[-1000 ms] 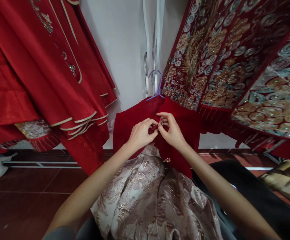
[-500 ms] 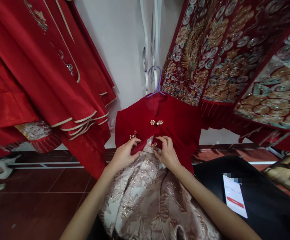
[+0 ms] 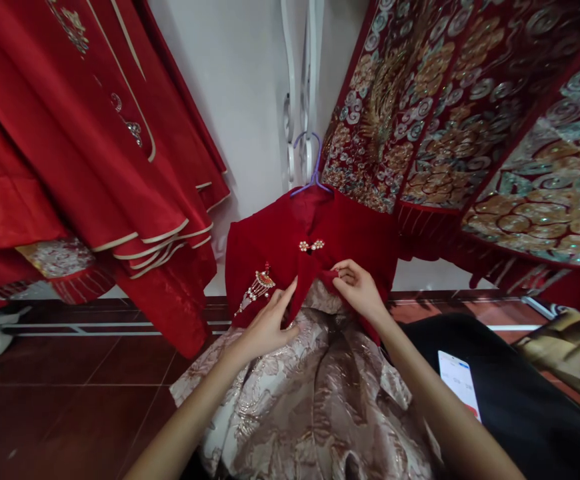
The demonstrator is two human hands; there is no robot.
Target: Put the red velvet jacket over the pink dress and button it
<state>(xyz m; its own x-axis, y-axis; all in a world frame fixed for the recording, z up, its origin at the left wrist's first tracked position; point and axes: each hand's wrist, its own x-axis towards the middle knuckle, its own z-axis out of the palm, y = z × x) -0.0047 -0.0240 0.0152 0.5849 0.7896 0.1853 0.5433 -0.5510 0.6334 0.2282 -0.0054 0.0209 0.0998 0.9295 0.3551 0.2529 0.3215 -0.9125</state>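
Observation:
A short red velvet jacket [image 3: 360, 237] hangs on a purple hanger [image 3: 311, 175] over a pale gold brocade skirt [image 3: 315, 400]. Its upper pearl clasp [image 3: 311, 245] is fastened, and a tasselled brooch [image 3: 259, 285] dangles on its left panel. My left hand [image 3: 269, 325] pinches the lower edge of the left front panel, fingers closed on the cloth. My right hand [image 3: 359, 289] grips the lower edge of the right front panel just below the clasp. The two panels are apart at the bottom, showing the skirt between them.
Red satin robes with cream piping [image 3: 95, 167] hang at the left. Heavily embroidered dark red garments [image 3: 470, 120] hang at the right. A white ornate rack [image 3: 303, 87] stands against the white wall. A phone [image 3: 459, 381] lies on black cloth [image 3: 530, 407] at the right. The floor is dark red tile [image 3: 70, 400].
My hands left the upper clasp, which is now fastened, and dropped to the jacket's lower front edges. The brooch tassel on the left panel has come into view.

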